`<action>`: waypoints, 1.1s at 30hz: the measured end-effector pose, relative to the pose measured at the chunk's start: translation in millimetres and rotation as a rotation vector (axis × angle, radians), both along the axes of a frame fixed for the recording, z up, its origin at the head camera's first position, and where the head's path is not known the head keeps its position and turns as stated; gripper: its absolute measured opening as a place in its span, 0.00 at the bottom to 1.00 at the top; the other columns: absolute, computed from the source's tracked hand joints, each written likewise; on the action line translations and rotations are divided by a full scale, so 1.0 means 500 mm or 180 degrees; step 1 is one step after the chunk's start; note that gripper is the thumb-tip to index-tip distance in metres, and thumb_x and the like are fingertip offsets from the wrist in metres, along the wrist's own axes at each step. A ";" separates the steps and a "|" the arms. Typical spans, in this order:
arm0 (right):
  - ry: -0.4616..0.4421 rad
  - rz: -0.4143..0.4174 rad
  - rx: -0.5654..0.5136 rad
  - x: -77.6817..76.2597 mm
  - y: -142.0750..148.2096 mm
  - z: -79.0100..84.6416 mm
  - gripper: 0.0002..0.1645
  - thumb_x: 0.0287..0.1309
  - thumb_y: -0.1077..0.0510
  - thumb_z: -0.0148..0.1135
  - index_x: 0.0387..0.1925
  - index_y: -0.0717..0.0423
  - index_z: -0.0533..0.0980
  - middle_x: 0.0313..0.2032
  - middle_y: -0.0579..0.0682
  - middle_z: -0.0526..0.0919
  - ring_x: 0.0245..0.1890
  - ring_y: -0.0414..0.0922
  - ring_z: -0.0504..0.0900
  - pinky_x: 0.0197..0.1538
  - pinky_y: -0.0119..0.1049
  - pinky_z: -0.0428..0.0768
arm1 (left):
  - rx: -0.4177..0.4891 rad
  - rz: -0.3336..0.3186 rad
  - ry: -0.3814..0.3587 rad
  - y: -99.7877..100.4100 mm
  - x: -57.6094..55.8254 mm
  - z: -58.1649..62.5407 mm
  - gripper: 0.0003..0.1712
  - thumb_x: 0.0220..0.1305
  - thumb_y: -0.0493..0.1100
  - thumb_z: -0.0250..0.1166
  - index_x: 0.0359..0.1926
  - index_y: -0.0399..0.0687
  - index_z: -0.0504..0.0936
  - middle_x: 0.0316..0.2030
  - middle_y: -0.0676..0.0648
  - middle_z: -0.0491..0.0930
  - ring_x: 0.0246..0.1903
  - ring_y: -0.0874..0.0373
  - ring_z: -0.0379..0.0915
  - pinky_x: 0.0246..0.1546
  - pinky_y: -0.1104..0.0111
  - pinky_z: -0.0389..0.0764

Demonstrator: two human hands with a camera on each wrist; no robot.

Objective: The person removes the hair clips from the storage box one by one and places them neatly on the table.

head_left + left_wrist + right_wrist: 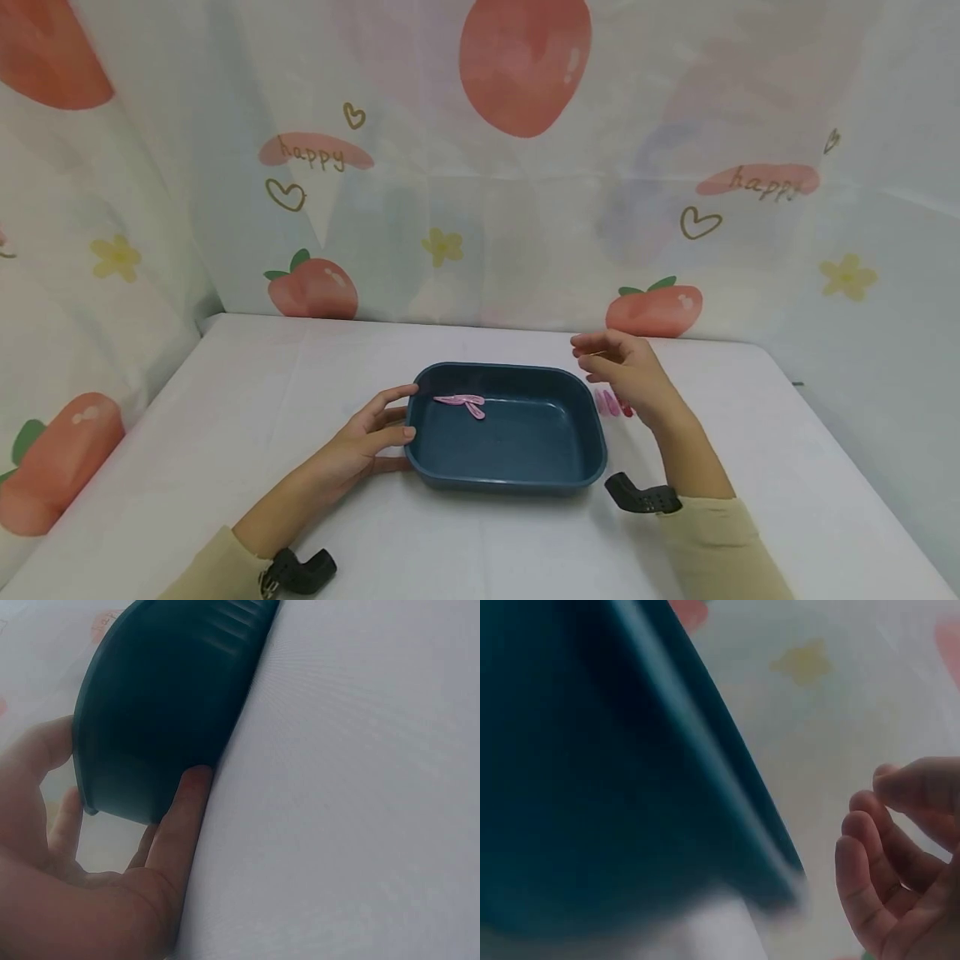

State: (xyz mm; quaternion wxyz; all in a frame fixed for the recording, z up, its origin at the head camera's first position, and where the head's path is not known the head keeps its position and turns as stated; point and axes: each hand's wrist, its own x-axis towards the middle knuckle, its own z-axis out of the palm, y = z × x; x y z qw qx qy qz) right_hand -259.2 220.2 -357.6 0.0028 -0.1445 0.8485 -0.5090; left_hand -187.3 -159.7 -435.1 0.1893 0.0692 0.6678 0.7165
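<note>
A dark blue-green rectangular basin [510,482] stands on the white table, with two pink hair clips [459,401] lying on its floor near the left end. My left hand [375,433] holds the basin's left end, thumb and fingers spread along rim and wall; in the left wrist view one finger lies low against its side. Raised past the basin's far right corner, my right hand [618,367] has curled fingers, and a small red hair clip [577,352] shows at the fingertips. In the right wrist view the fingers hide it.
Just right of the basin, pink hair clips [609,403] and a red hair clip [627,409] lie on the table, partly behind my right wrist. A printed cloth backdrop [525,217] rises behind the table [480,542] and along its left side.
</note>
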 end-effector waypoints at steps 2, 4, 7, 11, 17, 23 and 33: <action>-0.0030 0.0175 -0.0036 0.004 -0.033 -0.002 0.18 0.68 0.59 0.60 0.57 0.61 0.77 0.54 0.62 0.81 0.47 0.47 0.82 0.46 0.32 0.84 | 0.0014 -0.0002 0.0009 -0.002 -0.001 -0.003 0.35 0.71 0.40 0.61 0.74 0.62 0.60 0.73 0.38 0.56 0.67 0.38 0.64 0.56 0.49 0.80; -0.0069 0.0385 -0.0023 0.012 -0.065 -0.005 0.18 0.68 0.60 0.60 0.56 0.61 0.77 0.53 0.62 0.81 0.49 0.52 0.82 0.47 0.33 0.84 | 0.0030 -0.0024 0.0008 -0.003 -0.002 -0.006 0.35 0.71 0.40 0.61 0.74 0.62 0.59 0.73 0.38 0.56 0.67 0.39 0.63 0.56 0.49 0.80; -0.0076 0.0736 0.0167 0.026 -0.114 -0.014 0.18 0.67 0.61 0.61 0.57 0.58 0.78 0.52 0.60 0.82 0.50 0.52 0.81 0.51 0.37 0.83 | 0.0044 -0.0031 -0.0009 -0.003 -0.002 -0.008 0.36 0.71 0.40 0.61 0.75 0.60 0.59 0.73 0.38 0.56 0.67 0.39 0.63 0.56 0.49 0.79; -0.0024 0.1220 0.0654 0.040 -0.178 -0.028 0.23 0.64 0.64 0.60 0.61 0.52 0.77 0.57 0.55 0.81 0.57 0.52 0.79 0.59 0.49 0.78 | 0.0029 0.0000 -0.0015 -0.003 -0.001 -0.010 0.36 0.70 0.41 0.62 0.75 0.61 0.59 0.73 0.37 0.57 0.66 0.39 0.65 0.56 0.49 0.80; 0.0075 0.1549 0.1611 0.055 -0.251 -0.040 0.37 0.59 0.67 0.59 0.69 0.41 0.70 0.62 0.50 0.76 0.54 0.51 0.77 0.52 0.46 0.79 | 0.0058 -0.0073 0.0028 -0.007 -0.003 -0.008 0.35 0.71 0.42 0.62 0.74 0.63 0.60 0.73 0.38 0.57 0.65 0.41 0.67 0.57 0.49 0.79; 0.0301 0.1583 0.2255 0.058 -0.275 -0.057 0.38 0.61 0.66 0.60 0.72 0.45 0.66 0.71 0.48 0.69 0.72 0.56 0.62 0.70 0.56 0.67 | 0.0070 -0.0089 0.0027 -0.004 -0.003 -0.004 0.35 0.70 0.43 0.63 0.74 0.62 0.60 0.72 0.38 0.57 0.64 0.43 0.68 0.57 0.50 0.79; 0.0111 0.1784 0.2143 0.059 -0.208 -0.031 0.31 0.60 0.69 0.55 0.64 0.46 0.76 0.54 0.46 0.82 0.50 0.44 0.78 0.52 0.42 0.78 | 0.0056 -0.0018 -0.0002 -0.004 -0.002 0.000 0.35 0.70 0.40 0.61 0.73 0.61 0.60 0.72 0.38 0.57 0.64 0.41 0.68 0.56 0.50 0.80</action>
